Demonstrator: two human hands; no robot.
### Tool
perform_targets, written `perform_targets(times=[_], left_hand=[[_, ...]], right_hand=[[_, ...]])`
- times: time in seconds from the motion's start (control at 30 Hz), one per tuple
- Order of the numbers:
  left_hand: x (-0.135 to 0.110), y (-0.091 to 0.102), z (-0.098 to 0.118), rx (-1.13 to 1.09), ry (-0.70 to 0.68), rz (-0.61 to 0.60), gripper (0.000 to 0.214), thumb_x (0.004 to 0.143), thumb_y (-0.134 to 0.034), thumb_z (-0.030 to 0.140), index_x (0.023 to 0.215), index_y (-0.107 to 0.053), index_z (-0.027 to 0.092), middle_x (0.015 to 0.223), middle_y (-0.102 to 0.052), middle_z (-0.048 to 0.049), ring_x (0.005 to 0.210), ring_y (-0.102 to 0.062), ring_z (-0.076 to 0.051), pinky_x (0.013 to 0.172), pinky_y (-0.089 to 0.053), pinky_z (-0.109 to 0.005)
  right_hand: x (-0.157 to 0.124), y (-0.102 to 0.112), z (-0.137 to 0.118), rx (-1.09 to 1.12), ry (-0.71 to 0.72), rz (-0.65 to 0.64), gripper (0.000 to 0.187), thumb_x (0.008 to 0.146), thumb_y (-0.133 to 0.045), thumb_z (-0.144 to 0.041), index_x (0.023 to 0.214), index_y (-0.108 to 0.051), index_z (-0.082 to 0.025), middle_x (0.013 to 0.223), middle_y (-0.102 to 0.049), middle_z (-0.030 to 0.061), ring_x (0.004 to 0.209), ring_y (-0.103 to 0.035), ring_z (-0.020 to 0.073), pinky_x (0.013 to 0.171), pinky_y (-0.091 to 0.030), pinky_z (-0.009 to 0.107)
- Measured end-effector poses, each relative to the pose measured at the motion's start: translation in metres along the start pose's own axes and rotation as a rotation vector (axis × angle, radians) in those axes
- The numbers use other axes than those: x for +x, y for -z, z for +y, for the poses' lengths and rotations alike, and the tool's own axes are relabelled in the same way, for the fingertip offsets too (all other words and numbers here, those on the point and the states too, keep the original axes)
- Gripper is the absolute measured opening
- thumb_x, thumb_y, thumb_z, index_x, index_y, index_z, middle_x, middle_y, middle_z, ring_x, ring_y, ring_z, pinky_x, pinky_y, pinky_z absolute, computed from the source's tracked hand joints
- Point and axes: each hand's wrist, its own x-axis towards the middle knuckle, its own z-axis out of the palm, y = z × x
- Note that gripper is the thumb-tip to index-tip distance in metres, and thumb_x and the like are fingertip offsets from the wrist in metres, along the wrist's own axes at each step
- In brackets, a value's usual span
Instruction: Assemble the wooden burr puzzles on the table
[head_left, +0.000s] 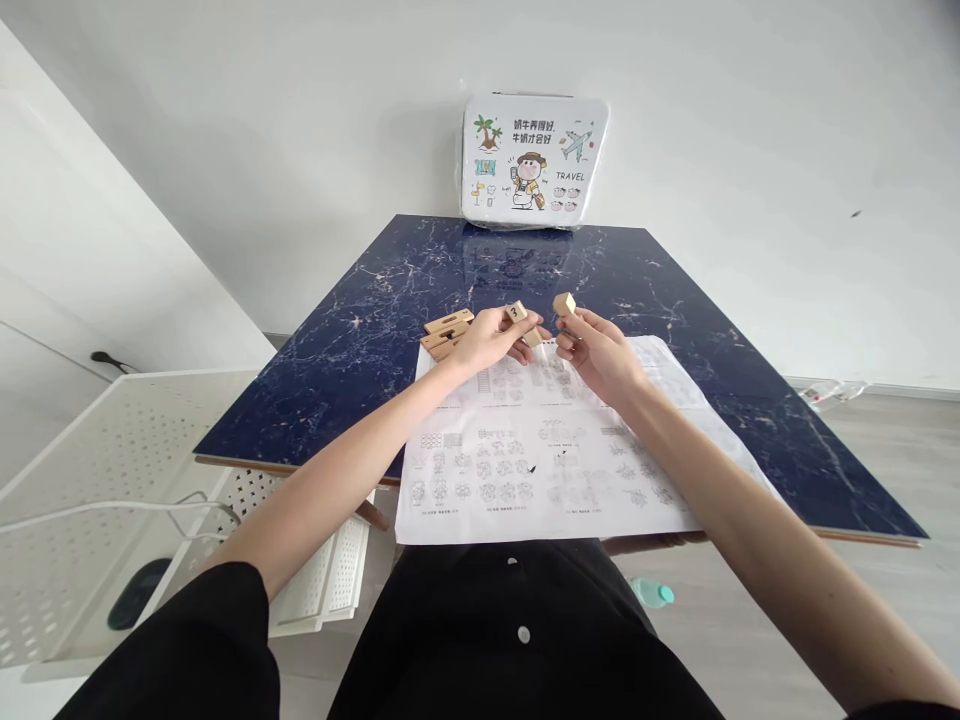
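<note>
My left hand (491,340) is closed around a small wooden puzzle piece (516,312) that sticks up between its fingers. My right hand (596,350) pinches another small wooden block (564,303) at its fingertips. The two hands are held close together, just above the far edge of a white instruction sheet (547,470) printed with small diagrams. Two or three more wooden pieces (446,333) lie stacked on the table just left of my left hand.
The sheet lies on a dark blue marbled table (337,350) and overhangs its near edge. A white box with cartoon travel pictures (532,160) leans against the wall at the far edge. A white perforated rack (90,470) stands to the left.
</note>
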Motion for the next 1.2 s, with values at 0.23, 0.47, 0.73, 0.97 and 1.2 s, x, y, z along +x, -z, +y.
perform_targets(times=[0.23,0.47,0.73,0.97,1.2], left_hand=[[0.004,-0.002,-0.003,-0.107,0.016,0.02,0.027,0.11,-0.063,0.038,0.119,-0.065,0.013,0.104,-0.076,-0.0123,0.082,-0.076,-0.016,0.086,-0.066,-0.035],[0.005,0.003,-0.008,0.154,-0.114,0.18,0.023,0.102,-0.072,0.039,0.108,-0.081,0.02,0.107,-0.075,-0.0091,0.083,-0.069,-0.015,0.066,-0.055,-0.026],[0.004,0.005,0.001,-0.1,0.036,-0.02,0.04,0.102,-0.069,0.031,0.141,-0.072,0.023,0.093,-0.072,-0.006,0.071,-0.062,-0.013,0.064,-0.048,-0.028],[-0.001,0.004,0.009,-0.058,0.05,-0.088,0.038,0.109,-0.055,0.055,0.108,-0.064,0.019,0.087,-0.072,-0.0088,0.067,-0.067,-0.017,0.059,-0.049,-0.03],[-0.003,0.0,0.004,0.048,-0.063,-0.054,0.026,0.108,-0.063,0.046,0.107,-0.064,0.02,0.087,-0.07,-0.0059,0.065,-0.062,-0.012,0.061,-0.047,-0.028]], right_hand=[[0.0,0.0,0.002,-0.08,0.042,-0.124,0.037,0.09,-0.084,-0.058,0.088,-0.07,-0.024,0.09,-0.056,0.0028,0.077,-0.05,0.0158,0.072,-0.051,0.032],[-0.009,-0.006,0.0,-0.274,0.067,-0.256,0.034,0.098,-0.075,-0.061,0.11,-0.077,-0.03,0.115,-0.071,0.0065,0.11,-0.065,0.0223,0.096,-0.056,0.038],[-0.012,-0.008,-0.006,-0.317,0.089,-0.309,0.039,0.099,-0.071,-0.066,0.104,-0.07,-0.028,0.091,-0.063,0.0041,0.082,-0.056,0.0191,0.075,-0.05,0.036],[-0.011,-0.008,-0.002,-0.705,0.256,-0.082,0.036,0.102,-0.068,-0.055,0.083,-0.061,-0.026,0.069,-0.046,-0.0013,0.065,-0.039,0.0158,0.06,-0.031,0.033],[-0.009,-0.007,0.0,-0.58,0.229,0.028,0.031,0.093,-0.081,-0.052,0.089,-0.063,-0.027,0.077,-0.053,0.0,0.068,-0.043,0.0161,0.06,-0.038,0.032]])
